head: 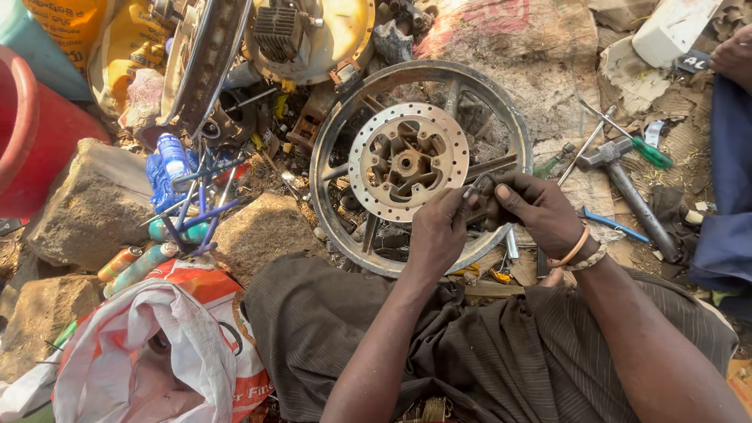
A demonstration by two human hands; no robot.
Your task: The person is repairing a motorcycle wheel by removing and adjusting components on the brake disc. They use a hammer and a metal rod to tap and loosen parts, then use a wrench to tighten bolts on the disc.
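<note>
Pinching something small and dark between them, both hands work just in front of the wheel (421,166), which lies flat on the littered ground with its drilled brake disc (407,162) facing up. The left hand (439,231) is closed, thumb and fingers nipped on the near end of the part (479,188); the right hand (536,211) is curled round the far end, thumb pressed along it. What the part is I cannot tell: it is mostly hidden by the fingers, and it hovers over the rim's near right edge, above the person's lap.

Doing this well looks to me a matter of a steady grip. The part is small, and the ground under it is scrap and grit, so a slip would likely lose it among the rubbish. Keeping it low over the lap, with the wrists braced against the knees, would seem the safer way, and turning with the fingertips rather than the whole hand.

A hammer (627,184) and a green-handled screwdriver (638,145) lie well to the right, near another person's blue sleeve (724,196). Left of the wheel sit two rocks (262,231), a bundle of blue rods (200,207) and a white plastic bag (157,352).
</note>
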